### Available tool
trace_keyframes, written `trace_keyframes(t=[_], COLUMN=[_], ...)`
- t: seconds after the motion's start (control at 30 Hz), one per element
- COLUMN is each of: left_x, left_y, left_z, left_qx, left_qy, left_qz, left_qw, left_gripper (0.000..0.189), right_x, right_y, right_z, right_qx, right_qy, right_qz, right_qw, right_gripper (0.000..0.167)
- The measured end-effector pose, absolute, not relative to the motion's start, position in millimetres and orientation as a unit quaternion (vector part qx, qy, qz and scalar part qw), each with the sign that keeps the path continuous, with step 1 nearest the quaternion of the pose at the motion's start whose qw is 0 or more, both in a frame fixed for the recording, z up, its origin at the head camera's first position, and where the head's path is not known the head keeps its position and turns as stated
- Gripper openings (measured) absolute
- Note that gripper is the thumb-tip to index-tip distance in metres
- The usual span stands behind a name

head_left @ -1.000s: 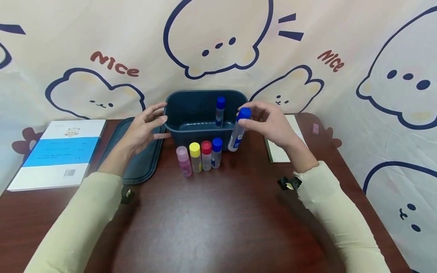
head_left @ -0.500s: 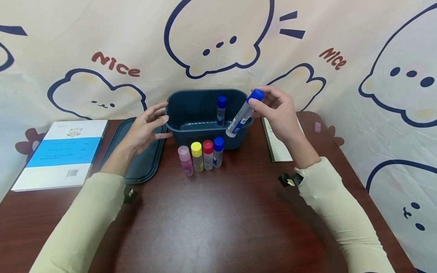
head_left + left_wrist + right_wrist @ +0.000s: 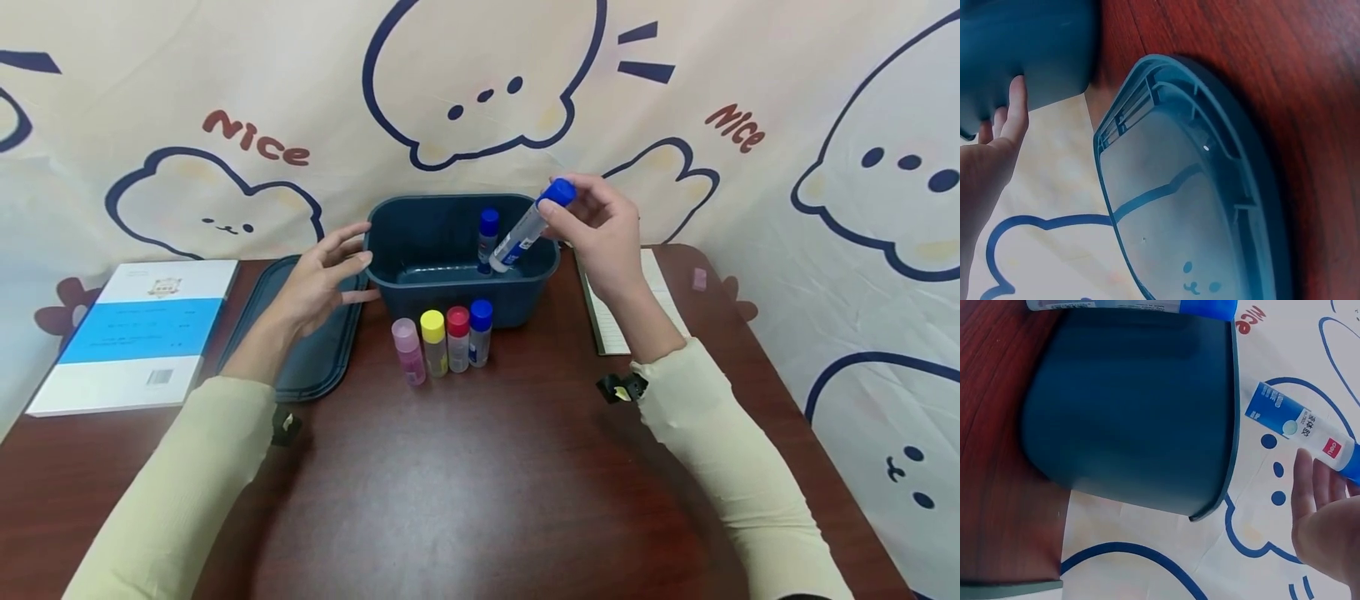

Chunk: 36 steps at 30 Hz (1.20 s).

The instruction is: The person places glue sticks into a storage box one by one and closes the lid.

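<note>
My right hand pinches a clear glue bottle near its blue cap. The bottle tilts, its lower end over the opening of a dark teal bin; its white-and-blue label shows in the right wrist view. Inside the bin stands another blue-capped glue bottle. With extended fingers, my left hand touches the bin's left side. Lined up before the bin are a pink bottle, a yellow-capped bottle, a red-capped bottle and a smaller blue-capped bottle.
A teal lid lies left of the bin, partly under my left forearm. Further left is a white-and-blue book. A lined notepad sits behind my right wrist, and a small pink piece lies near the table's right edge.
My right hand has lifted the glue bottle from in front of the bin, tilted it and brought its lower end over the rim. The left hand stays at the bin's side.
</note>
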<state>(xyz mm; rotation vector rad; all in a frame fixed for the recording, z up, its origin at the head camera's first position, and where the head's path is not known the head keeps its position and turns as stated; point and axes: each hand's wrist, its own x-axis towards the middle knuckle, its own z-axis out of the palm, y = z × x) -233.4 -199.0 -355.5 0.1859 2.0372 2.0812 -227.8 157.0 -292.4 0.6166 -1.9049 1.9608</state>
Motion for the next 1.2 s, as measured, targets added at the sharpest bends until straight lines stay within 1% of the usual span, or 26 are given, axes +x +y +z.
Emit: trace_keyframes(t=[0.13,0.23,0.47,0.77,1.0,1.2], left_x=[-233.8,-233.1,-232.7,-232.5,-232.5,-232.4], left_y=[-198.6,-198.8,-199.1,-198.3,-197.4,-197.0], left_z=[-355.7,-356.4,-356.7,-357.2,-356.1,-355.8], left_qx=[0.063,0.06,0.059,0.06,0.059,0.06], left_qy=[0.692,0.693,0.693,0.691,0.692,0.689], left_qz=[0.711,0.71,0.711,0.712,0.711,0.714], left_qw=[0.109,0.108,0.106,0.108,0.107,0.109], left_gripper=[0.059,0.06,0.061,0.06,0.06,0.061], right_x=[-231.9,-235.4,-240.9,-250.1,-256.0,-260.0], right_y=[152.6,148.6,141.3,135.8,131.4,127.2], right_z=[-293.3,-294.4,-298.1,-307.7,-306.4,-304.2], right_qx=[0.212,0.207,0.177,0.153,0.144,0.12], right_qy=[-0.677,-0.676,-0.696,-0.739,-0.77,-0.795], right_qz=[0.682,0.686,0.683,0.649,0.618,0.593], right_qw=[0.178,0.172,0.133,0.098,0.074,0.05], right_gripper=[0.028,0.029,0.029,0.039,0.045,0.045])
